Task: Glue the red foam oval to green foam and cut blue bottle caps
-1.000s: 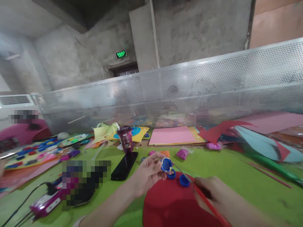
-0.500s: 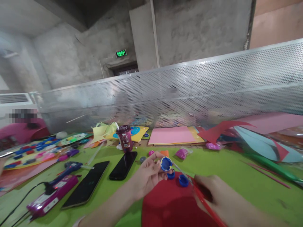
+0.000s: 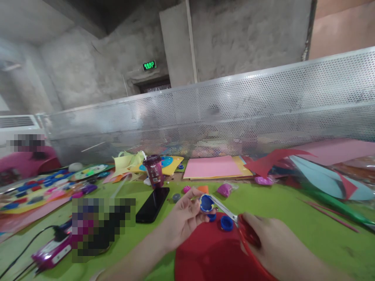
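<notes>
My left hand (image 3: pixel 189 210) is closed on a small blue bottle cap (image 3: pixel 206 203), its hollow side facing me and bits of yellow around its rim. In my right hand (image 3: pixel 263 230) is a pair of scissors (image 3: pixel 233 217) with red handles; the blade tips touch or nearly touch the cap's right edge. Two more blue caps lie below: one cap (image 3: pixel 226 223) on the red sheet (image 3: pixel 202 253), the other cap (image 3: pixel 211 217) partly hidden behind my left fingers.
A black phone (image 3: pixel 152 205) and a purple drink cup (image 3: pixel 154 171) stand left of my hands. A power strip (image 3: pixel 52 251) with cables lies farther left. Pink paper (image 3: pixel 211 168), a purple clay packet (image 3: pixel 225 189) and a perforated metal screen (image 3: pixel 234 105) are beyond.
The scissors have swung so the blades show more clearly, and my right hand has shifted slightly right. My left hand keeps hold of the cap in nearly the same spot.
</notes>
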A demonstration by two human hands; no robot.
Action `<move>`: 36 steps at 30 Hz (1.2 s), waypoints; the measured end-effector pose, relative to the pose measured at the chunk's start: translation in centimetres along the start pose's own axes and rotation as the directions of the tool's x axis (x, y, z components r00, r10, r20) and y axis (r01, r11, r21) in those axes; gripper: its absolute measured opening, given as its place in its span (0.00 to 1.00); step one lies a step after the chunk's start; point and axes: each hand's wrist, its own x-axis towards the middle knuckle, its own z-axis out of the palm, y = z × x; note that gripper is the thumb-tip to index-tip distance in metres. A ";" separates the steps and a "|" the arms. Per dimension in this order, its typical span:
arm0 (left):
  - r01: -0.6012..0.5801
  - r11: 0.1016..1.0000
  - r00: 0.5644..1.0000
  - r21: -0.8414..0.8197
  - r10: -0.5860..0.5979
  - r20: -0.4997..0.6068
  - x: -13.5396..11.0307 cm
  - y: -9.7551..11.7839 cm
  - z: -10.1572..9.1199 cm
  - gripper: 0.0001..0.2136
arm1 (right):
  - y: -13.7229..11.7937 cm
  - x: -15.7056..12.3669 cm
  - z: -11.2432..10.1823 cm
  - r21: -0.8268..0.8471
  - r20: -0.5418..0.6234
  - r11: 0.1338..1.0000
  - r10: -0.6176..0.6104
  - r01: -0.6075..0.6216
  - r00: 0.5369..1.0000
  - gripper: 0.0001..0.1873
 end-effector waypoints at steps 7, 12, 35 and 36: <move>-0.004 1.000 1.000 -0.002 0.004 0.024 0.0 -0.1 0.0 0.13 | 0.1 -0.3 0.4 -0.044 -0.113 0.998 -0.050 0.045 0.992 0.04; -0.006 1.000 0.999 0.001 0.006 0.046 0.0 -0.2 -0.2 0.12 | 0.2 0.0 0.6 -0.108 -0.155 0.992 -0.086 0.070 0.984 0.04; 0.028 1.000 0.996 -0.011 -0.027 0.082 0.2 0.3 -1.0 0.11 | -0.8 -0.1 -0.1 0.208 0.179 0.968 0.105 -0.142 0.978 0.06; 0.030 0.999 0.996 -0.010 -0.029 0.086 0.2 0.4 -1.0 0.11 | -1.0 -0.2 -0.2 0.273 0.185 0.951 0.095 -0.144 0.978 0.06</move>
